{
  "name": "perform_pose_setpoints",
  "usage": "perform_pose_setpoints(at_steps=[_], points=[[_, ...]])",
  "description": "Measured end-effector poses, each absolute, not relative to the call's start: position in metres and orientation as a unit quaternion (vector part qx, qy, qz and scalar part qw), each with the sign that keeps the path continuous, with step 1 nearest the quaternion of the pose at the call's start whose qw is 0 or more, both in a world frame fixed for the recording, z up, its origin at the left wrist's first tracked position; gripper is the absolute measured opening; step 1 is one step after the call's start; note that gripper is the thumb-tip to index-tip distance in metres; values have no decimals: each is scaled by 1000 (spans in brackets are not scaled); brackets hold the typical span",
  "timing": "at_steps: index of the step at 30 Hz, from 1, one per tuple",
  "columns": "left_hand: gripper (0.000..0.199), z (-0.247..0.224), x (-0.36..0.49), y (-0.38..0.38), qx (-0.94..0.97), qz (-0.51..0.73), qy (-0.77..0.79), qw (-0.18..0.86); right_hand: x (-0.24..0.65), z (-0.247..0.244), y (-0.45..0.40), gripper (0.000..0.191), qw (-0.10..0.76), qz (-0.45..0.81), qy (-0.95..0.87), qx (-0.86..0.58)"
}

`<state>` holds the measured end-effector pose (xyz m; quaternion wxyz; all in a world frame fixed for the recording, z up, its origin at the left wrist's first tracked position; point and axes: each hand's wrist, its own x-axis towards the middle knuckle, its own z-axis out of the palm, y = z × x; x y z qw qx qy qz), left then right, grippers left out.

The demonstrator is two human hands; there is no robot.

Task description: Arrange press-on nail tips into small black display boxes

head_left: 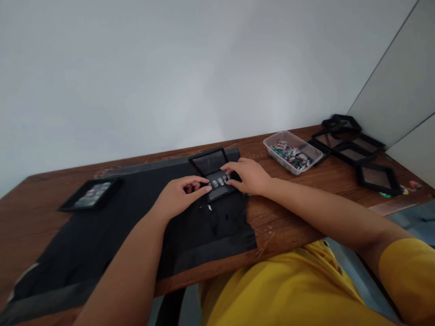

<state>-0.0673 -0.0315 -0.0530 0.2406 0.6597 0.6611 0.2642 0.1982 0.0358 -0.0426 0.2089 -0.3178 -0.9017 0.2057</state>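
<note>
Head view: pieces in open case row left-right between hands, left hand and right hand equally near; hands apart, cannot tell grip.

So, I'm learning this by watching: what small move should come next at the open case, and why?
Probably a light press with the right hand to settle the right-end piece in the case: that hand's fingertips are at that end of the row, the left hand is at the other end, and the raised lid leaves the row within reach.
</note>
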Motion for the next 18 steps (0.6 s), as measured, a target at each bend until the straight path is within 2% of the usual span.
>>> perform_pose_setpoints(at_steps=[18], points=[[62, -53, -58, -32, 624, 298, 691, 209, 197, -45, 40, 38, 226, 201, -901, -310]])
